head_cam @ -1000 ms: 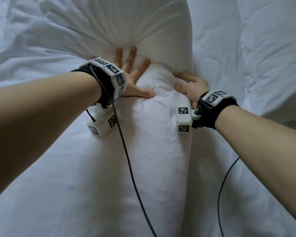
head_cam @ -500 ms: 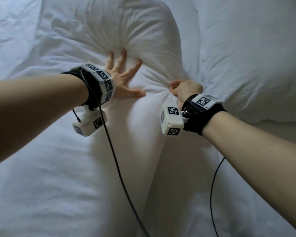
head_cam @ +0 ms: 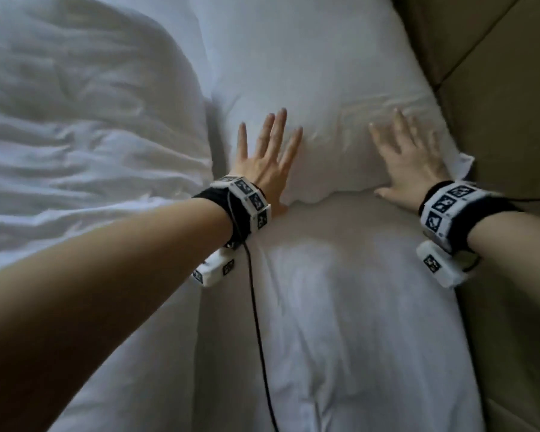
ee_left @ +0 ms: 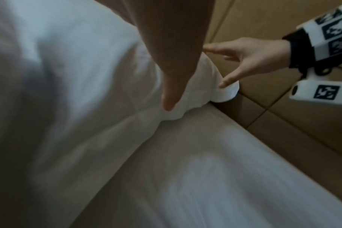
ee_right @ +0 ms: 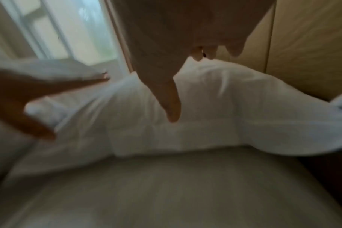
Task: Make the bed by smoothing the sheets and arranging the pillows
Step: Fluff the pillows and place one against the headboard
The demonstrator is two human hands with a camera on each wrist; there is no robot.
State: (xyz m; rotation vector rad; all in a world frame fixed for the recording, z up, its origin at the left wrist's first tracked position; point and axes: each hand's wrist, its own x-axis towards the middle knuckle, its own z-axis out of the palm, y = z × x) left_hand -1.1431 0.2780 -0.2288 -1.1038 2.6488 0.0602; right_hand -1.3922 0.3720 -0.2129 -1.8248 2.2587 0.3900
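Rumpled white duvet (head_cam: 85, 126): one, far left. Left hand (head_cam: 267, 157): fingers straight and spread, flat on the plain white rectangular pillow (head_cam: 321, 82), gripping nothing. Pillows: one, lying on the white fitted sheet (head_cam: 349, 307). Right hand (head_cam: 409, 163): fingers likewise spread, near the pillow's corner. Tan panelled headboard (head_cam: 496, 88): one. Bright window (ee_right: 72, 30): right wrist view only.
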